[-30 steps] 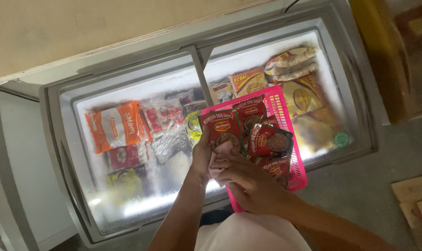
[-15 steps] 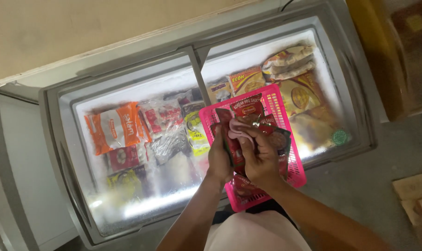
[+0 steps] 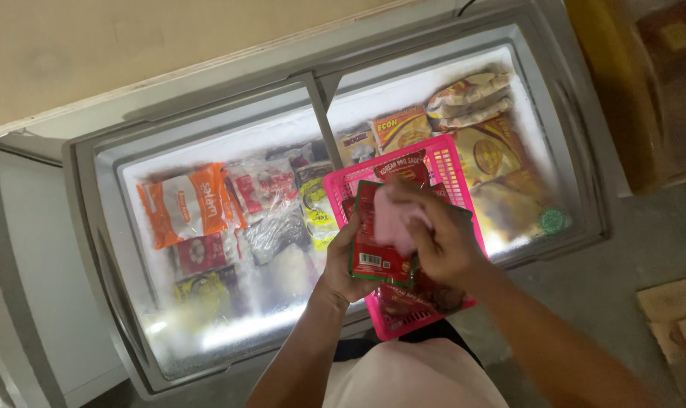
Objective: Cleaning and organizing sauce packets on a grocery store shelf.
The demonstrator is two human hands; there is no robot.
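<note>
Frosted glass lids cover a chest freezer [image 3: 207, 302] full of frozen packets, and a pink basket [image 3: 452, 162] rests on its right lid. Over that basket the left hand [image 3: 343, 264] grips a flat red packet [image 3: 377, 253] with a green edge, while the right hand's [image 3: 441, 242] fingers press a pink cloth [image 3: 394, 219] against it. Wiping seems under way, and finishing it calls for steady strokes across the glossy face.

Red flat packet [image 3: 373, 249] with green edge, back side up, under pink cloth [image 3: 394, 221], above pink basket [image 3: 441, 162].
</note>
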